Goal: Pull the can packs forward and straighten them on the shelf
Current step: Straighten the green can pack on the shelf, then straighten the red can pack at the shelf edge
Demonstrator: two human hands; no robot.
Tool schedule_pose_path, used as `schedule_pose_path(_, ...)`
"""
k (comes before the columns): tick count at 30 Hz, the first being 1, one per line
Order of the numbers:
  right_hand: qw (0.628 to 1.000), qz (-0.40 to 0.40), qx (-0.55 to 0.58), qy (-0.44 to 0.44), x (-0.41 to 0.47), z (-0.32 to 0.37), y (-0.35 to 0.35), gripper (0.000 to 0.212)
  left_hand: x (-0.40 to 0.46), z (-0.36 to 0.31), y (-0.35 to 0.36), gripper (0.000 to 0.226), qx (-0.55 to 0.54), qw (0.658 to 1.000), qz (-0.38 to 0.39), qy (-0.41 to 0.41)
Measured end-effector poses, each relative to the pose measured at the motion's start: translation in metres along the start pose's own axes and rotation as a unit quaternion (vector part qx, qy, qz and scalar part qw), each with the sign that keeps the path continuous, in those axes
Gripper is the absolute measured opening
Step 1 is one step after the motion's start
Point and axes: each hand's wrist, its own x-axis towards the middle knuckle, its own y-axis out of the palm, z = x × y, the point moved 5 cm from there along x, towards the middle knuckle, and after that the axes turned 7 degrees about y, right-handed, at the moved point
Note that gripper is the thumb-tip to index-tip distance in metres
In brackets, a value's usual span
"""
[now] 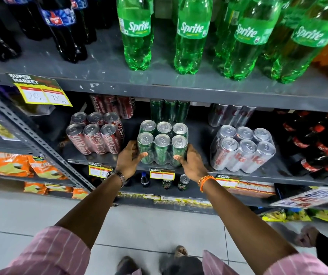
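Note:
A shrink-wrapped pack of green cans (pixel 162 142) stands at the front edge of the grey middle shelf (pixel 278 167). My left hand (pixel 128 158) grips its lower left side and my right hand (pixel 192 162) grips its lower right corner. To the left, a red cola can pack (pixel 94 133) sits slightly angled. On the right stands a silver can pack (pixel 242 149), turned askew near the shelf edge. Behind each front pack, further packs of red (pixel 112 104), green (pixel 169 110) and silver cans (pixel 230 115) sit deep in shadow.
Green Sprite bottles (pixel 189 34) and dark cola bottles (pixel 64 28) fill the shelf above. Small cola bottles (pixel 316 147) stand right of the silver pack. Price tags (pixel 161 174) hang on the shelf lip. Snack bags (pixel 28 165) lie at the left; another person's hand (pixel 306 236) shows at lower right.

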Motion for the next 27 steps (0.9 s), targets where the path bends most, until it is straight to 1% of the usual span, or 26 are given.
schedule_pose_path(3, 1.0, -0.001, 0.0, 0.029, -0.002, -0.001, 0.002, 0.046, -0.001, -0.001, -0.002, 0.06, -0.013, 1.0, 0.009, -0.003)
schedule_pose_path(5, 0.998, -0.018, 0.01, 0.057, -0.007, 0.002, 0.003, 0.045, -0.005, -0.005, -0.001, 0.068, -0.056, 0.998, 0.042, -0.002)
schedule_pose_path(6, 0.997, -0.042, 0.023, 0.065, -0.011, 0.006, 0.005, 0.046, -0.009, -0.007, -0.003, 0.073, -0.057, 0.997, 0.059, 0.003)
schedule_pose_path(7, 0.994, -0.086, 0.034, 0.066, -0.018, 0.012, 0.006, 0.049, -0.013, -0.008, -0.008, 0.076, -0.037, 0.997, 0.066, 0.015)
schedule_pose_path(8, 0.986, -0.148, 0.043, 0.06, -0.028, 0.019, 0.007, 0.054, -0.017, -0.007, -0.018, 0.074, -0.007, 0.998, 0.061, 0.031)
schedule_pose_path(10, 0.956, -0.287, 0.063, 0.014, -0.053, 0.042, 0.01, 0.057, -0.028, -0.003, -0.047, 0.054, 0.017, 0.998, 0.013, 0.06)
schedule_pose_path(11, 0.937, -0.338, 0.077, -0.03, -0.064, 0.059, 0.017, 0.054, -0.034, 0.002, -0.068, 0.042, 0.0, 0.998, -0.023, 0.065)
schedule_pose_path(12, 0.922, -0.366, 0.092, -0.082, -0.071, 0.077, 0.026, 0.049, -0.04, 0.008, -0.09, 0.033, -0.019, 0.996, -0.065, 0.067)
schedule_pose_path(13, 0.913, -0.37, 0.102, -0.136, -0.075, 0.097, 0.037, 0.041, -0.045, 0.017, -0.112, 0.03, -0.031, 0.99, -0.116, 0.067)
schedule_pose_path(14, 0.909, -0.357, 0.113, -0.182, -0.076, 0.118, 0.052, 0.033, -0.048, 0.027, -0.134, 0.034, -0.021, 0.985, -0.163, 0.06)
schedule_pose_path(15, 0.913, -0.327, 0.127, -0.209, -0.072, 0.137, 0.066, 0.027, -0.048, 0.036, -0.151, 0.043, 0.002, 0.981, -0.191, 0.039)
schedule_pose_path(16, 0.924, -0.282, 0.146, -0.212, -0.065, 0.155, 0.083, 0.024, -0.045, 0.048, -0.167, 0.057, 0.04, 0.981, -0.188, -0.003)
schedule_pose_path(17, 0.941, -0.23, 0.159, -0.192, -0.054, 0.168, 0.102, 0.026, -0.04, 0.06, -0.177, 0.07, 0.072, 0.983, -0.16, -0.051)
schedule_pose_path(18, 0.959, -0.175, 0.163, -0.155, -0.041, 0.178, 0.12, 0.032, -0.033, 0.071, -0.185, 0.078, 0.089, 0.986, -0.116, -0.085)
schedule_pose_path(19, 0.974, -0.124, 0.158, -0.106, -0.028, 0.184, 0.137, 0.039, -0.026, 0.078, -0.189, 0.08, 0.1, 0.988, -0.069, -0.097)
schedule_pose_path(20, 0.983, -0.081, 0.154, -0.054, -0.015, 0.185, 0.151, 0.043, -0.02, 0.082, -0.19, 0.078, 0.109, 0.99, -0.027, -0.09)
schedule_pose_path(21, 0.987, -0.05, 0.151, -0.008, -0.004, 0.184, 0.161, 0.045, -0.012, 0.084, -0.189, 0.07, 0.108, 0.991, 0.008, -0.073)
schedule_pose_path(22, 0.99, -0.034, 0.136, 0.025, 0.006, 0.182, 0.166, 0.045, -0.004, 0.084, -0.189, 0.057, 0.096, 0.993, 0.03, -0.056)
schedule_pose_path(23, 0.992, -0.026, 0.113, 0.039, 0.013, 0.181, 0.169, 0.044, 0.002, 0.084, -0.188, 0.046, 0.082, 0.995, 0.035, -0.038)
schedule_pose_path(24, 0.995, -0.015, 0.092, 0.039, 0.019, 0.179, 0.172, 0.044, 0.007, 0.085, -0.187, 0.041, 0.072, 0.996, 0.034, -0.032)
schedule_pose_path(27, 0.996, 0.022, 0.079, 0.04, 0.025, 0.176, 0.18, 0.05, 0.013, 0.095, -0.189, 0.042, 0.012, 0.997, -0.002, -0.081)
